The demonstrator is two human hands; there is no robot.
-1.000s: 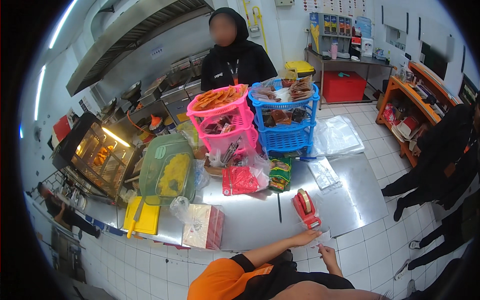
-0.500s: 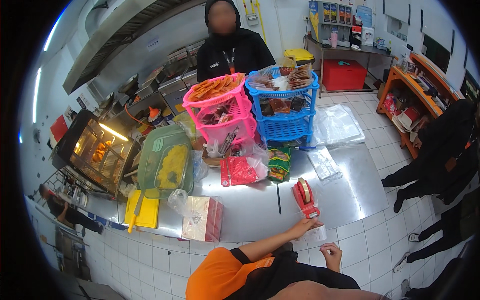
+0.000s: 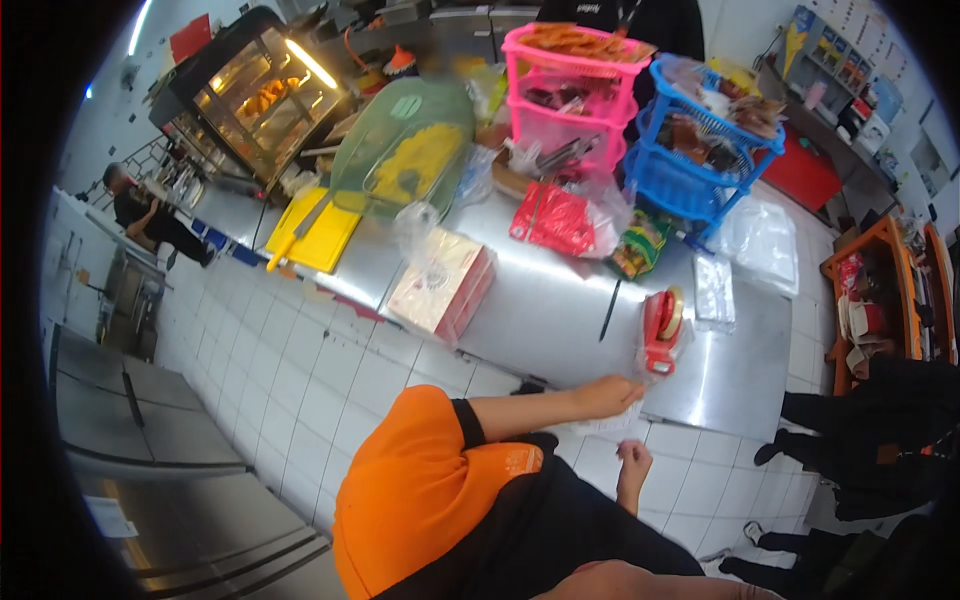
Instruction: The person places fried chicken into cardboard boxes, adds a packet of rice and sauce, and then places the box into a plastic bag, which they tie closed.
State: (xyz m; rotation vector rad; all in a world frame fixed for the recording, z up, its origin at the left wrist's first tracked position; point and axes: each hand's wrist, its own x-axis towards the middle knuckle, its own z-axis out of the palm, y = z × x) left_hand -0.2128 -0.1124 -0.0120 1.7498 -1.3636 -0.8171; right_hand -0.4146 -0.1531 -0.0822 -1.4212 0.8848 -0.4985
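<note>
My left hand is closed just in front of a red tape dispenser at the table's near edge. Below its fingers hangs a thin white slip, partly hidden by the hand, which appears to grip it. A roll of tape sits in the dispenser, and its front end lies close to my left fingertips. My right hand is lower, off the table edge, with its fingers pinched together. What they hold, if anything, is too small to tell.
On the steel table are a box, a red packet, pink tiered baskets, blue tiered baskets and clear plastic bags. A knife lies on a yellow board. People in dark clothes stand at right.
The view has turned and tilted down, so the table sits higher and the floor at left shows more. My left hand remains by the dispenser; my right hand stays pinched below it.
</note>
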